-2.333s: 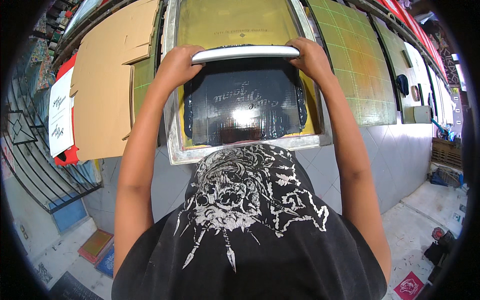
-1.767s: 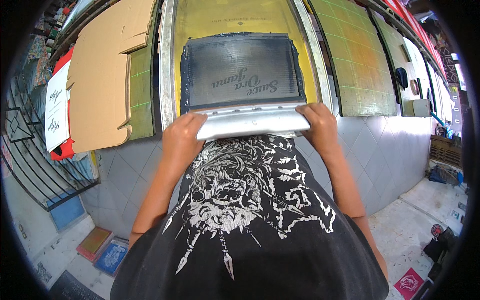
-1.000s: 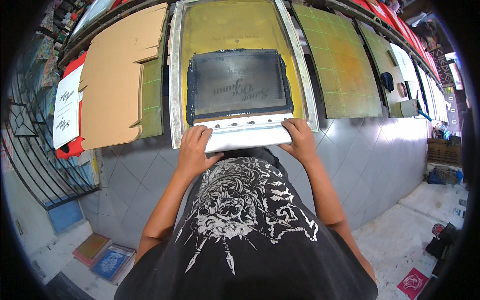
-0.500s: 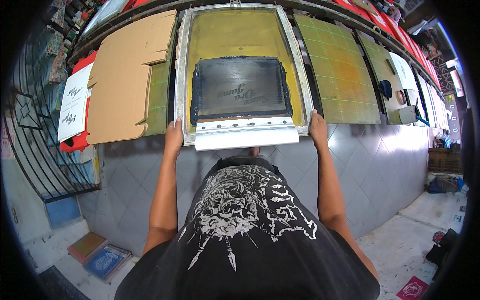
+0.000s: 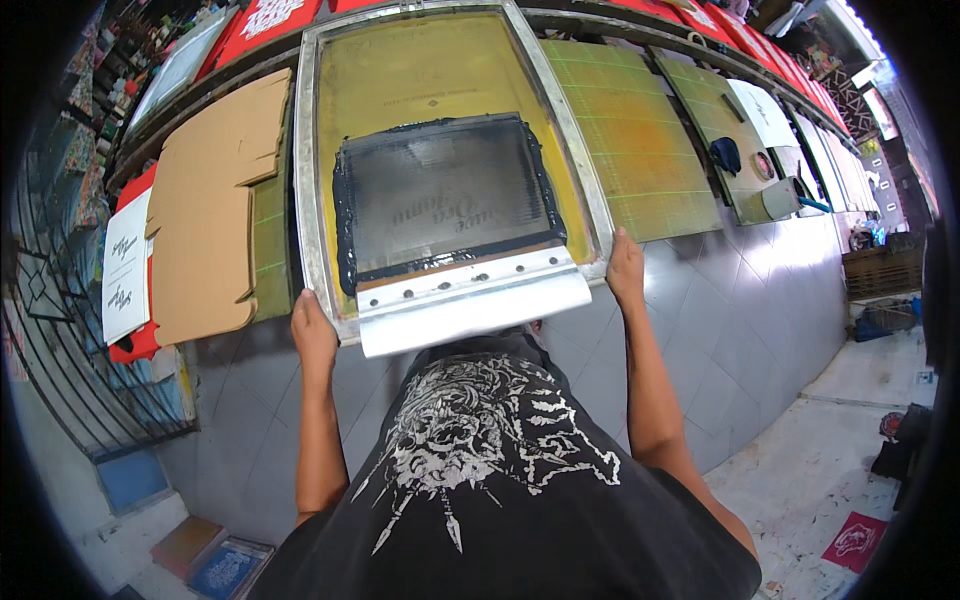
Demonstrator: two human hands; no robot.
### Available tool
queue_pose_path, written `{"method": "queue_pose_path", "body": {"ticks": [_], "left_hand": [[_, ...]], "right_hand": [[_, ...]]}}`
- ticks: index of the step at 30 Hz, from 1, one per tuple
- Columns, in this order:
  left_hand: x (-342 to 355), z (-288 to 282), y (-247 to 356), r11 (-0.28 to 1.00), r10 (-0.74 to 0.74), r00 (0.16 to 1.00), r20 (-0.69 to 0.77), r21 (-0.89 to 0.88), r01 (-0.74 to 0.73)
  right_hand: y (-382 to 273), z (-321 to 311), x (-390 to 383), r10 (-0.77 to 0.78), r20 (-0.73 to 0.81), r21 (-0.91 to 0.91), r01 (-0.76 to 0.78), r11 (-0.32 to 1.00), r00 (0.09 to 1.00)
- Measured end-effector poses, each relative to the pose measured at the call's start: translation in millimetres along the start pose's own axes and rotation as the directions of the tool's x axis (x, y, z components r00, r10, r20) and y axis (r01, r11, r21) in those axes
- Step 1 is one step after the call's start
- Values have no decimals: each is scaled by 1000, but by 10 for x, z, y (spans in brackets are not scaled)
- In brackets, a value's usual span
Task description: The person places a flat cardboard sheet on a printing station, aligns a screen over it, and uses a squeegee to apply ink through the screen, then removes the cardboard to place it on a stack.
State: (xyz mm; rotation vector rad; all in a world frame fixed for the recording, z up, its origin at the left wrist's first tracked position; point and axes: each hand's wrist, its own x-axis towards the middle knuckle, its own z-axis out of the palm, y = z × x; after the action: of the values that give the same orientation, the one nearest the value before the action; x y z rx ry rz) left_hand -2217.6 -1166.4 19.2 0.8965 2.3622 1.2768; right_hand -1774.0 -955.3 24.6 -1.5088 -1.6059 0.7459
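A metal-framed printing screen (image 5: 309, 165) with yellow mesh lies tilted, its left front corner nearer me. A dark rectangle of ink (image 5: 440, 190) covers its lower part, with faint script showing. The squeegee (image 5: 470, 312), with a broad silver handle and a row of bolts, rests along the front edge. My left hand (image 5: 315, 325) is closed on the frame's front left corner, thumb on top. My right hand (image 5: 625, 262) grips the right side near its front corner. Both hands are off the squeegee.
Cut cardboard (image 5: 200, 220) and printed white sheets (image 5: 125, 280) lie to the left. Green gridded boards (image 5: 650, 140) run rightward, holding a tape roll (image 5: 763, 167) and a container (image 5: 778, 200). Red fabric (image 5: 270, 25) lies behind. Flat screens (image 5: 225, 565) sit on the floor at lower left.
My hands earlier drew the squeegee toward me, then left it on the screen and took the frame's sides. The frame now appears turned, left corner lower in view, right corner higher.
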Motion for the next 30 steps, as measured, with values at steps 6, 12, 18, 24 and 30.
{"method": "queue_pose_path", "body": {"ticks": [6, 12, 18, 24, 30], "left_hand": [[-647, 1042, 1154, 967, 48, 993, 109, -252, -19], [-1062, 2609, 1841, 958, 120, 978, 173, -277, -69], [-1166, 3572, 2172, 975, 97, 988, 123, -210, -70], [-1154, 3867, 2306, 992, 18, 998, 68, -128, -9], [-1131, 3970, 2266, 999, 49, 999, 12, -17, -48]], "right_hand": [[941, -1247, 577, -58, -91, -73, 51, 996, 994], [1903, -2473, 1363, 32, -109, -200, -54, 978, 994], [3147, -3084, 2131, -45, -7, -371, 39, 928, 999], [3254, -2907, 2483, -119, 27, -283, 122, 951, 993], [3129, -2781, 2584, -19, 57, -204, 31, 978, 998]]}}
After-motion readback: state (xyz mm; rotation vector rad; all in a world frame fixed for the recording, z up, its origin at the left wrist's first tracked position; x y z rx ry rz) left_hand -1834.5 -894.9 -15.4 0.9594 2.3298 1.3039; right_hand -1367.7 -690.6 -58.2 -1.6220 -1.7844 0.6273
